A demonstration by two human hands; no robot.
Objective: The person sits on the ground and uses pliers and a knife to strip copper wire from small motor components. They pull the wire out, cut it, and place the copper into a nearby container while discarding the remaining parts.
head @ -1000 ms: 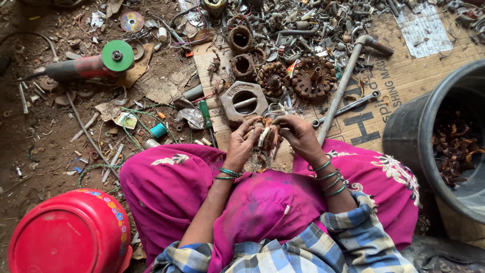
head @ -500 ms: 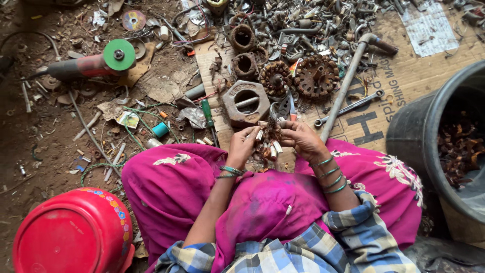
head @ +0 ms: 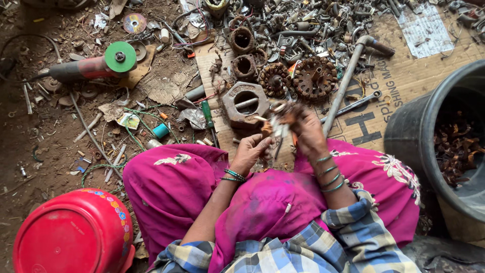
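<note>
**Both hands busy on a small rusty part, just above your lap**

Closest to you is the red plastic tub [head: 70,235], sitting on the dirt by your left knee, well clear of the work. Now your hands: your left hand [head: 250,150] grips from below, fingers curled shut around the bottom of a small rusty metal piece [head: 275,126], steadying it, I judge, so the other hand can work. Your right hand [head: 305,132] comes in from above, fingers pinched on the top of that same piece; it's blurred, so exactly what it pinches I can't tell. You hold the piece up off the ground, over the near edge of the cardboard sheet [head: 404,76].

Just past your hands, a heavy hexagonal metal block [head: 246,103] lies flat on the cardboard, two rusty toothed rotors [head: 300,78] side by side behind it, and a long grey pipe [head: 348,83] slanting across. At the cardboard's right edge stands a black bucket [head: 419,126] with brown scrap inside, likely kept within reach for sorted bits.

Off to the left, on bare earth, lies an angle grinder [head: 96,63] with a green disc. The far edge is a dense litter of bolts and fittings.
</note>
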